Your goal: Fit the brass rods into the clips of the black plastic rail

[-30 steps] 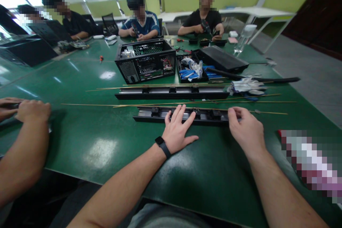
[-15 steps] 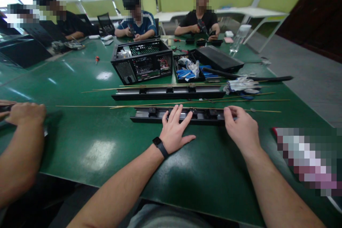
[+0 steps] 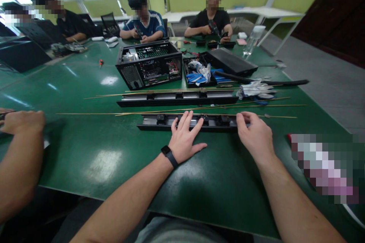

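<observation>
A black rail (image 3: 151, 127) with a pale inner channel and several small black blocks lies lengthwise in front of me. My left hand (image 3: 185, 136), with a black watch at the wrist, rests across its middle, fingers spread. At the rail's right end my right hand (image 3: 255, 133) grips it, thumb in front and fingers curled behind; the fingertips are partly hidden. Thin brass-coloured rods (image 3: 134, 113) run along the rail's far edge, some reaching past both its ends. Behind them lies a second, similar black rail (image 3: 171, 101).
Beyond stand an open computer case (image 3: 148, 64) and a black tray (image 3: 186, 82) with gloves. A white glove (image 3: 256, 90) and a black tube (image 3: 285, 82) lie to the right. A co-worker's arm (image 3: 23, 155) reaches in at left. Several people work across the green table (image 3: 85, 140).
The whole view has shifted slightly, so things sit a little further left. Both hands keep their places on the near rail.
</observation>
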### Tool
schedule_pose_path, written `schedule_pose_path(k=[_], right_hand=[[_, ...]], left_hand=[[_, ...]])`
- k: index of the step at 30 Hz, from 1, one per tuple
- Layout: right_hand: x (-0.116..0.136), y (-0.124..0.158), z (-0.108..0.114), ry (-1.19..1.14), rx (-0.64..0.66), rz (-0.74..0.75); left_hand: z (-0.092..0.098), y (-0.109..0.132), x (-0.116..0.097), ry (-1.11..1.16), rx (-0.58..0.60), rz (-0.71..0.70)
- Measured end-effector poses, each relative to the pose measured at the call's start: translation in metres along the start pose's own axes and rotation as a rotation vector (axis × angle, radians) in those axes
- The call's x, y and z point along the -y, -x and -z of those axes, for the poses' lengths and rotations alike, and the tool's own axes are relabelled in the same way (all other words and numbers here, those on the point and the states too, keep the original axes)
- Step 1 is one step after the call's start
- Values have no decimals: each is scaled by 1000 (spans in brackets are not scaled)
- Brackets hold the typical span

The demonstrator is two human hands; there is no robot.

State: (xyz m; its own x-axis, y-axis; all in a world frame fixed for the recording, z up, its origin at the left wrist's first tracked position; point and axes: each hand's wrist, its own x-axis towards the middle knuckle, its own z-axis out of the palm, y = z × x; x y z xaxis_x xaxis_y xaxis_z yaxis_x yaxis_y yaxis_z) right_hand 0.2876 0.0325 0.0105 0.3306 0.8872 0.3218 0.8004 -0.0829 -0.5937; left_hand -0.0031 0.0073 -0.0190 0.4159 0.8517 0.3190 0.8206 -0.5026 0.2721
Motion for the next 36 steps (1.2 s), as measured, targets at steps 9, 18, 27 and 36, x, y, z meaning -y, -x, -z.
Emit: schedule_pose_path(k=[9, 18, 27, 36], right_hand=[[-1, 0, 0, 7, -7, 6], [-1, -1, 0, 14, -10, 5], [-4, -2, 1, 57, -21, 5], [-8, -5, 4, 84, -52, -47]], left_hand=[[-2, 0, 0, -6, -8, -1], [-2, 1, 1, -11, -11, -4], [0, 0, 0, -10, -5, -3], [1, 0, 0, -9, -3, -6]])
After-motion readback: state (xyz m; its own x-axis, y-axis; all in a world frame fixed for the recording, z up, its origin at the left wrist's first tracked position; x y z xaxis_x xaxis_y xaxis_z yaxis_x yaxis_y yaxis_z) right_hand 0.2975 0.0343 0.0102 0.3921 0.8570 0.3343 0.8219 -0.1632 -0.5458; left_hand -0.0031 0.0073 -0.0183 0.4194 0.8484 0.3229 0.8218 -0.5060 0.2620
